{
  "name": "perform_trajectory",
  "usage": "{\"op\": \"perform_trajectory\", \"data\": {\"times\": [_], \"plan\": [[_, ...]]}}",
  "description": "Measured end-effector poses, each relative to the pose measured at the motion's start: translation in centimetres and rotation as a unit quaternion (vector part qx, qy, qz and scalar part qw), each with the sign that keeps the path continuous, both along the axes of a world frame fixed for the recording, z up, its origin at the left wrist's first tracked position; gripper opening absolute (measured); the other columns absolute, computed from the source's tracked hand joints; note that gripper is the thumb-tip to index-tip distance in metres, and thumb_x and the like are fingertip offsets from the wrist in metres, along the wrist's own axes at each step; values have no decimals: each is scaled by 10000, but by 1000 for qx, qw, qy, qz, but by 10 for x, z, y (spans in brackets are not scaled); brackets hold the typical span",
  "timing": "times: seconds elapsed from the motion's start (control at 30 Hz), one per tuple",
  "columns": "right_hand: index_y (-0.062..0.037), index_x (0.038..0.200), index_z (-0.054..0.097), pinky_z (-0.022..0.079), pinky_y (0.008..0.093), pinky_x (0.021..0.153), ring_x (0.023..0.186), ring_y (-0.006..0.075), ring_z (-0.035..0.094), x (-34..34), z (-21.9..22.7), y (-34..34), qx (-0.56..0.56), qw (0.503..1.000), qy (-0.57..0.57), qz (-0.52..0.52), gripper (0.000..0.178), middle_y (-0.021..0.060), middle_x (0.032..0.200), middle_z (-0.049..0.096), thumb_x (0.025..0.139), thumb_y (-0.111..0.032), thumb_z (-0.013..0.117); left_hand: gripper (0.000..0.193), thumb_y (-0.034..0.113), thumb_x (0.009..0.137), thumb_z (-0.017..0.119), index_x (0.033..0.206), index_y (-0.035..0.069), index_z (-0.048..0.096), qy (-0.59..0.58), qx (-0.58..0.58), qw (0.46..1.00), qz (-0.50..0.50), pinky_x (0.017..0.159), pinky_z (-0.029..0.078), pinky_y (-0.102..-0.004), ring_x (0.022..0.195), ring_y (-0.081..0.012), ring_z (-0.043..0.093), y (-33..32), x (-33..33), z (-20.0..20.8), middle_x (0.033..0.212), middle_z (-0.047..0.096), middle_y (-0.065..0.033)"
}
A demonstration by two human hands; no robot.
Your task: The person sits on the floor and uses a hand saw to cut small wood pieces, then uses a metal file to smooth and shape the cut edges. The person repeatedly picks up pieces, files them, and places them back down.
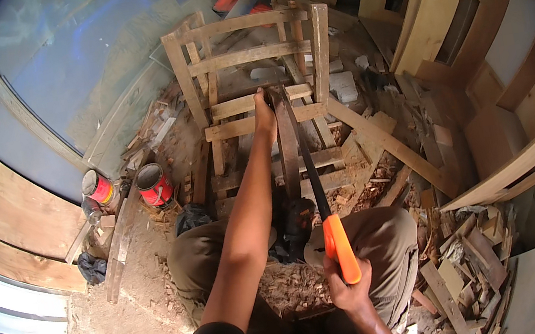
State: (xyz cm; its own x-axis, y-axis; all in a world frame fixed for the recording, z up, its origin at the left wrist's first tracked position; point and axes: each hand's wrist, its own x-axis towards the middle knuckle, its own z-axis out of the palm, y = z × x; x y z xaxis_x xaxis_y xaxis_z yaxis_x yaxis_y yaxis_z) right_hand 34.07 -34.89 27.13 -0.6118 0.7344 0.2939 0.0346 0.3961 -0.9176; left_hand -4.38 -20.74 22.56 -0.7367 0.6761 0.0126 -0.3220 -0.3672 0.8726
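My right hand [351, 286] is closed round the orange handle of a hand saw [310, 167]. Its long dark blade shows nearly edge-on and points away from me. The blade runs close along the right side of a dark wooden plank [287, 147]; whether its teeth touch the wood I cannot tell. Stretched forward, my left hand [265, 115] grips the far part of that plank, with some fingers hidden behind the wood. The plank's far end lies over the low rails of a pale wooden frame [263, 124], shaped like a chair with a slatted back.
Two red paint cans [154, 186] [98, 187] stand at the left. Scrap wood and shavings [473, 267] cover the right floor. A loose board [389, 149] slants beside the frame. Wooden panels [452, 15] lean at the right; a large grey-blue sheet [86, 63] stands back left.
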Motion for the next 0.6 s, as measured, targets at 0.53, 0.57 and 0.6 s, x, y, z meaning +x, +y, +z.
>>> {"op": "perform_trajectory", "data": {"times": [0.53,0.57,0.6], "plan": [[25,783,632,440,273,516,550,63,543,-85,10,35,-71,995,73,-5,99,54,583,590,855,-28,675,637,539,1059,332,1166,7,666,-36,46,998,8,874,458,-306,927,-178,607,17,-12,-29,1059,674,-65],[25,781,631,439,274,517,547,64,537,-85,10,34,-63,994,85,0,103,51,579,583,857,-29,674,622,540,1057,337,1118,21,675,-34,62,997,4,837,464,-301,881,-169,604,16,-11,-28,1010,670,-53],[25,779,629,439,275,517,544,65,531,-87,11,34,-71,993,89,-1,106,49,576,577,859,-30,673,611,541,1056,342,1070,35,685,-38,72,997,-10,799,469,-295,835,-159,602,15,-9,-27,960,667,-40]]}}
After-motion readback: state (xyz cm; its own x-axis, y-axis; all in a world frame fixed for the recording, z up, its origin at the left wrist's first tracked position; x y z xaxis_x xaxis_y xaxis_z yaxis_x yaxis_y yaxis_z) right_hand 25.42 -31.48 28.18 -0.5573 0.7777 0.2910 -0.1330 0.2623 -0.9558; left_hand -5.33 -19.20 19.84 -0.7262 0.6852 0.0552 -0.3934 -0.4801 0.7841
